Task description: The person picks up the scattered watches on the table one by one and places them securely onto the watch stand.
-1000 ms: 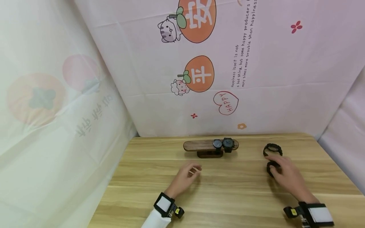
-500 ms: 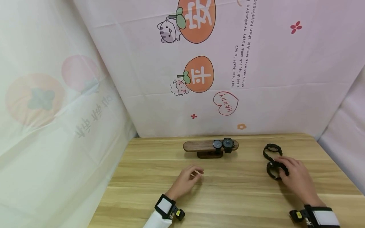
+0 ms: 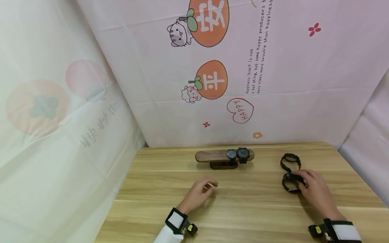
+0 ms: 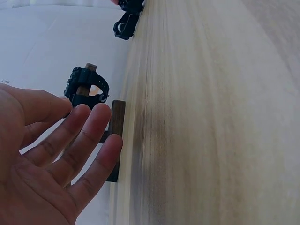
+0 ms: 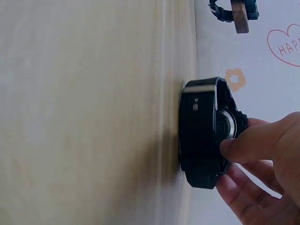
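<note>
- Pinching the near watch (image 5: 199,133) in the right hand (image 3: 317,190), with thumb inside its loop.
- Extending left from that grip, just nearside of the far watch (image 3: 290,157).
- Holding nothing in the left hand (image 3: 197,195), well leftward.

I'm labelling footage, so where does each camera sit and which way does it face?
Head: on the head, facing forward and down over the pale wood-grain table; shows the left hand and right hand.
Left wrist: on that wrist, turned sideways, facing past the left hand to the dark brown wooden watch stand; perhaps a sliver of the right hand.
Right wrist: on that wrist, also sideways, facing the right hand, seen holding the black looped-strap watch.
Shared: head and right wrist both show the red HAPPY heart outline.
</note>
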The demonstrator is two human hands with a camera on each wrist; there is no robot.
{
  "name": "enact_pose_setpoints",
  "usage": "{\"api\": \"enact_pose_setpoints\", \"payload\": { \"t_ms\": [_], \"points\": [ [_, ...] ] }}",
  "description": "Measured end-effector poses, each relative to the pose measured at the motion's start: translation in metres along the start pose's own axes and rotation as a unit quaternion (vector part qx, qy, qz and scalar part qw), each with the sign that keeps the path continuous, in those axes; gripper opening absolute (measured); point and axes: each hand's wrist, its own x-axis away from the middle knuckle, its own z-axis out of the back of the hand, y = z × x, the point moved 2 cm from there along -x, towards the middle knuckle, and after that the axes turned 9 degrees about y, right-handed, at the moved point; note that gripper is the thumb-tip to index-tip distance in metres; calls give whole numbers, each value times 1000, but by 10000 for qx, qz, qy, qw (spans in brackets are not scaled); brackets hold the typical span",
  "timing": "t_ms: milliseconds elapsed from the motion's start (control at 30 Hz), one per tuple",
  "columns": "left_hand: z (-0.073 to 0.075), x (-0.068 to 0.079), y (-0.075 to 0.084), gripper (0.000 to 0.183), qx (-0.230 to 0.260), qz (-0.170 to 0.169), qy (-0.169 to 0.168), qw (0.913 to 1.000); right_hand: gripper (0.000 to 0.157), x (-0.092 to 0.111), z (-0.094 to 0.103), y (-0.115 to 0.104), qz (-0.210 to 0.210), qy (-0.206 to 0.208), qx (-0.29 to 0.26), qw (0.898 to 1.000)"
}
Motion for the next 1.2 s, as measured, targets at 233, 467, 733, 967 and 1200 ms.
{"api": "enact_pose_setpoints", "payload": {
  "t_ms": [233,467,733,967,1200],
  "points": [
    [-3,-1,-3,21,-53,-17,-103,9999,50,2,-1,-3,-111,-80,-49,9999],
    [-5,-2,-3,21,-39,63,-115,9999,48,0,-6,-8,-137,-198,-169,9996],
    [-12,-3,-4,20,16,29,-170,9999,43,-1,-14,-14,-170,-291,-262,9991],
    [-17,-3,2,21,171,50,-259,9995,38,-5,-22,-21,-116,-339,-315,9989],
    [-21,-4,3,21,156,92,-262,9995,38,-8,-33,-31,164,-159,-360,9991]
  ]
}}
